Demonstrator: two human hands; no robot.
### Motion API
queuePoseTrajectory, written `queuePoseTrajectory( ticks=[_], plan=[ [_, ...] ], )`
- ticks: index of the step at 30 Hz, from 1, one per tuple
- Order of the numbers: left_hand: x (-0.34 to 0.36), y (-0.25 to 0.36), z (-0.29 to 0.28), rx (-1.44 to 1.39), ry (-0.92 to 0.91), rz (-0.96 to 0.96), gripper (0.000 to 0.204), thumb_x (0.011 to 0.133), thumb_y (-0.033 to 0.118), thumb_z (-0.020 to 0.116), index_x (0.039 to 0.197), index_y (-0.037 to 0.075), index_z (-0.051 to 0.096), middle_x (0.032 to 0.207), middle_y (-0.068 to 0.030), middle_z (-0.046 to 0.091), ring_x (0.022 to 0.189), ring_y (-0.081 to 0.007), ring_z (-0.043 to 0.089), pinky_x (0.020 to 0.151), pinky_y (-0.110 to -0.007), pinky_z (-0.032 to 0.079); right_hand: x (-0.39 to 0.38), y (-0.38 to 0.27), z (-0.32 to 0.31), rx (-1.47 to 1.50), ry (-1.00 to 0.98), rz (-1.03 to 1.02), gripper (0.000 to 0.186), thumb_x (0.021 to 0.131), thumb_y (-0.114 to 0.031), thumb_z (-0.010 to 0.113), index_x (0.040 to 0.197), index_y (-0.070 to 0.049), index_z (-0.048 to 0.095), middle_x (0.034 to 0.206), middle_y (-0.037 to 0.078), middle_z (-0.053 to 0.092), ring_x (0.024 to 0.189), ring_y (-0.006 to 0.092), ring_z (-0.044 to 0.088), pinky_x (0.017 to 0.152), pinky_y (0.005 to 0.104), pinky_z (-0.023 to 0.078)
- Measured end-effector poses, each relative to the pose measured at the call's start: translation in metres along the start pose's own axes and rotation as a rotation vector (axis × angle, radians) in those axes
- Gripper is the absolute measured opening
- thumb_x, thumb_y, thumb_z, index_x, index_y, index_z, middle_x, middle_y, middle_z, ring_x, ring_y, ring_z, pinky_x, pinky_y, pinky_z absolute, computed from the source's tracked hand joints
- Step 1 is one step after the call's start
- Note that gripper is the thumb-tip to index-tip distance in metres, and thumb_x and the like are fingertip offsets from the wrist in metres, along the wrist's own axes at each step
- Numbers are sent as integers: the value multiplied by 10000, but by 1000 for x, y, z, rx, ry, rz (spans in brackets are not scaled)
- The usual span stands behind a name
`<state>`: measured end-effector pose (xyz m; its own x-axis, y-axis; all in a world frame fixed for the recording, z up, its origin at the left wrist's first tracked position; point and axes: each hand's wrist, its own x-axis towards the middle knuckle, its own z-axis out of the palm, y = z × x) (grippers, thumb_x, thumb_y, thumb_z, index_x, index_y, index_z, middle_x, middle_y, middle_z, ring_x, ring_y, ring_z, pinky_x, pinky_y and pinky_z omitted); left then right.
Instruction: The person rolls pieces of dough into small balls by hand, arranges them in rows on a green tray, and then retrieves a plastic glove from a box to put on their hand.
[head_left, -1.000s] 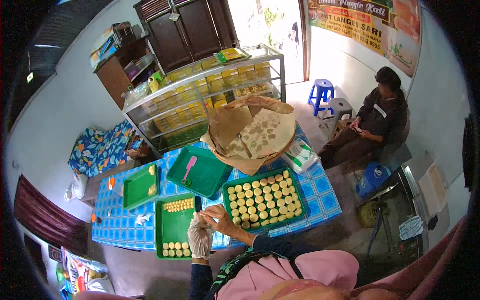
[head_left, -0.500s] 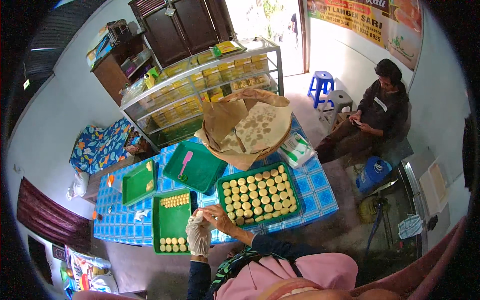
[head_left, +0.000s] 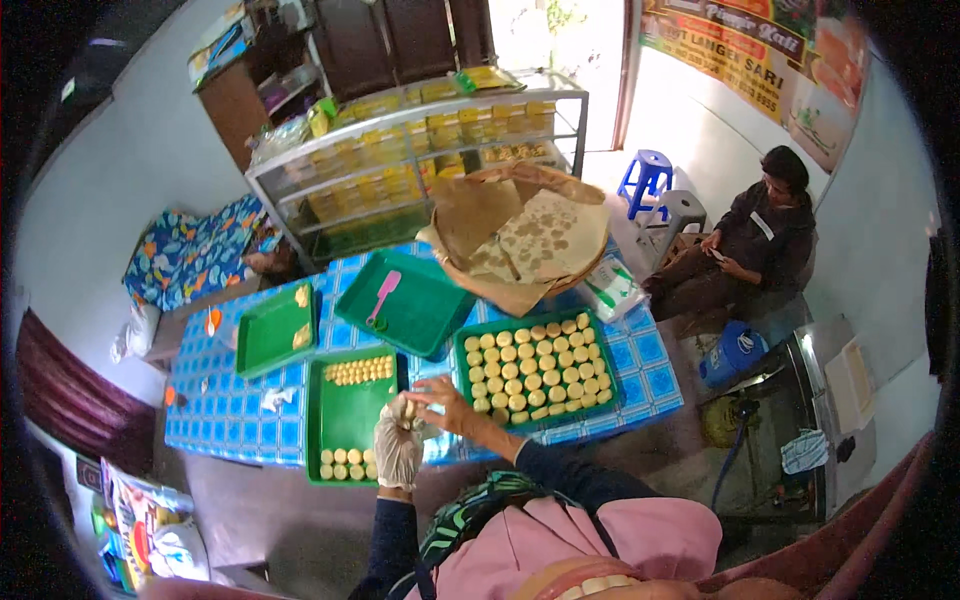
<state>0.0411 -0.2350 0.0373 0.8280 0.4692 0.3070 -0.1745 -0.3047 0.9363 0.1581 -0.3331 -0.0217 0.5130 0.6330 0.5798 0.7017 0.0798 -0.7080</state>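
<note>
Green tray (head_left: 350,420) beside the gloved hand: it lies at the near edge of the tabletop (head_left: 642,372), with small pale-yellow dough balls (head_left: 360,371) packed at its far end and two rows of smooth rounds (head_left: 348,464) at its near end, bare green between.
Left hand (head_left: 399,442): in a thin whitish glove, raised just right of that tray, fingers curled upward to meet the other hand.
Right hand (head_left: 447,408): bare, coming in from the right, its fingertips bent down onto the gloved fingers; from where I stand I cannot tell whether a piece is pinched between the two.
Full tray (head_left: 463,345): to the right of both hands, also green, carrying rows of larger pale rounds (head_left: 540,368).
Pink spatula (head_left: 386,290): lying in another green tray (head_left: 435,312), farther back.
Dough lumps (head_left: 302,336): along the right side of the leftmost tray (head_left: 268,340).
Basket (head_left: 455,280): wide and lined with brown paper, behind the full tray, a white-and-green packet (head_left: 614,288) just beside it.
Across the room: a seated person (head_left: 775,235) in dark clothes, head bowed over a small object, near a blue stool (head_left: 648,175).
</note>
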Motion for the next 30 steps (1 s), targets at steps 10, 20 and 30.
queuePoseTrajectory(
  ticks=[10, 20, 30],
  plan=[
    [8, -41, -97, -791, 181, -672, 474, 987, 432, 549, 1118, -8, 666, 1029, -85, 677, 921, -134, 622, 770, -273, 487, 49, -12, 73, 668, 19, 751, 195, 846, -211, 752, 945, -50, 703, 932, 70, 713, 789, 169, 668, 635, 272, 496],
    [0, -51, -115, -490, 333, -346, 216, 929, 144, 618, 1044, -10, 715, 989, -39, 689, 895, -98, 598, 813, -261, 464, 52, -22, 121, 893, 103, 1014, 258, 867, -124, 717, 1080, 14, 668, 922, 93, 708, 736, 189, 694, 526, 264, 508],
    [30, -45, -137, -363, 284, -373, 137, 892, 117, 624, 848, -2, 676, 848, -17, 647, 783, -89, 557, 707, -249, 425, 84, -17, 129, 726, -85, 855, 270, 839, -70, 724, 1092, 22, 699, 871, 74, 708, 719, 138, 653, 561, 258, 505]
  ],
)
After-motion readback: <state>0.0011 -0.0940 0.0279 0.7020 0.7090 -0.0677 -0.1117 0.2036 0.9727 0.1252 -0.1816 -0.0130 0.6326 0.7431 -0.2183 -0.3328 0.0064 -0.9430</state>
